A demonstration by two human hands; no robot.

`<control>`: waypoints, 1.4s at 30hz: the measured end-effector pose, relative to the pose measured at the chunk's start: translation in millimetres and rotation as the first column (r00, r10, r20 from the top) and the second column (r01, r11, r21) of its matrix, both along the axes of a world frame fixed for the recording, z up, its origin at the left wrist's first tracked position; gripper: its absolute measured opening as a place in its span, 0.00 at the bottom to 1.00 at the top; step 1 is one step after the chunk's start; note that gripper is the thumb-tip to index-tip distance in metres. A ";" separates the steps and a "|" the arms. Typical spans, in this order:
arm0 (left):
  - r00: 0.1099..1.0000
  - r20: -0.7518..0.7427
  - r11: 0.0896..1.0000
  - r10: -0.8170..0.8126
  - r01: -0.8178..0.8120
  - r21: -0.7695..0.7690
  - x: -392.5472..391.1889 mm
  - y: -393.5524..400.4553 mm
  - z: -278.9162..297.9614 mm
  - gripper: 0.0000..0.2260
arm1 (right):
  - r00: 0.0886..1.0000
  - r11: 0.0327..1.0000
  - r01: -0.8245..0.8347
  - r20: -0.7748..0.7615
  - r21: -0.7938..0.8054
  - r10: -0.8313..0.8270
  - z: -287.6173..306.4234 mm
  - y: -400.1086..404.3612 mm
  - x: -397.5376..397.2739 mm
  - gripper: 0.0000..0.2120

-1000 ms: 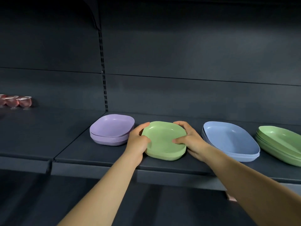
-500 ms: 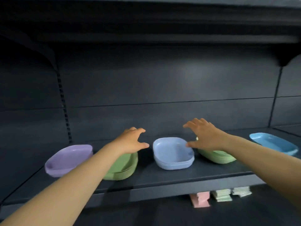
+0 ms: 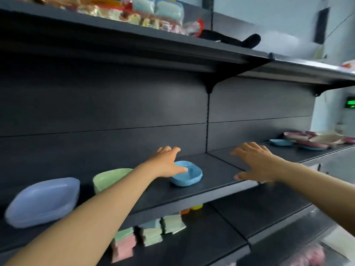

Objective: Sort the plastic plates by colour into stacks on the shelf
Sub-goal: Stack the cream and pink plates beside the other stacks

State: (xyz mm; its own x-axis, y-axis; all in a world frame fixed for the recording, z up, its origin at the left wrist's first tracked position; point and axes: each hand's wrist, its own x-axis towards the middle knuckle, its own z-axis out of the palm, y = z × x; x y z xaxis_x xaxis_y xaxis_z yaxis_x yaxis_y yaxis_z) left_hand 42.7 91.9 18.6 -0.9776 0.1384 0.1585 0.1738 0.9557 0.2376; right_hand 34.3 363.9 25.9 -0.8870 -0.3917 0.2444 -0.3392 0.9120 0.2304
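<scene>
Head view, frame motion-blurred. Dark shelf (image 3: 215, 181) runs across the middle of the frame, tilted up toward the right. Left hand (image 3: 165, 163) at centre frame, fingers extended and spread, grip open and holding nothing; its thumb overlaps the near-left rim of the bright blue plate (image 3: 187, 174), contact cannot be told. Right hand (image 3: 257, 163) right of centre, palm down, fingers spread, grip open, nothing held; it hovers over bare shelf, well apart from the bright blue plate.

Plates on the shelf, left to right: periwinkle blue plate stack (image 3: 43, 201) at lower left, heavily blurred; green plate stack (image 3: 109, 178) just right of it, partly hidden behind the left forearm; bright blue plate at centre. Far right of the frame, on the next shelf section: another blue plate (image 3: 280, 142) beside a pile of pink and mixed plates (image 3: 315, 140), too blurred to separate.

Upper shelf (image 3: 134, 45) carries packaged goods (image 3: 149, 13). Lower shelf at bottom centre holds stacks of pastel sponges or cloths (image 3: 146, 237), exact kind unclear.
</scene>
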 end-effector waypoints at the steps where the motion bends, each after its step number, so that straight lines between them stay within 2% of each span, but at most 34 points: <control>1: 1.000 0.002 1.000 -0.020 0.019 0.008 -7.9 26.9 0.9 0.35 | 1.000 1.000 0.015 -0.003 0.003 -0.015 0.2 28.4 -2.8 0.39; 8: 0.988 0.032 0.986 -0.149 0.146 0.076 -76.5 200.0 -0.4 0.34 | 0.991 0.991 0.132 -0.019 -0.028 -0.133 1.8 194.3 -29.1 0.38; 15: 0.971 0.053 0.971 -0.234 0.229 0.073 -156.5 331.8 -5.1 0.34 | 0.980 0.978 0.200 0.001 -0.063 -0.201 -12.1 295.1 -81.3 0.38; 22: 0.961 0.061 0.961 -0.268 0.262 0.093 -291.2 435.7 -19.3 0.34 | 0.973 0.970 0.229 -0.012 -0.086 -0.231 -26.0 402.6 -198.1 0.38; 29: 0.947 0.161 0.915 -0.279 0.212 0.342 -435.9 534.9 -5.2 0.32 | 0.964 0.952 0.266 0.024 -0.152 -0.266 -0.3 524.8 -326.9 0.35; 36: 0.943 0.208 0.916 -0.260 0.173 0.362 -534.3 644.8 -11.2 0.33 | 0.947 0.922 0.317 0.032 -0.220 -0.318 3.4 630.6 -434.2 0.34; 40: 0.926 0.325 0.906 -0.195 0.044 0.420 -582.5 703.3 -30.3 0.35 | 0.944 0.924 0.324 0.131 -0.204 -0.302 0.2 689.0 -511.9 0.36; 42: 0.903 0.406 0.893 -0.138 -0.064 0.446 -605.1 728.1 -38.9 0.32 | 0.941 0.923 0.322 0.181 -0.212 -0.286 -0.1 716.8 -554.4 0.36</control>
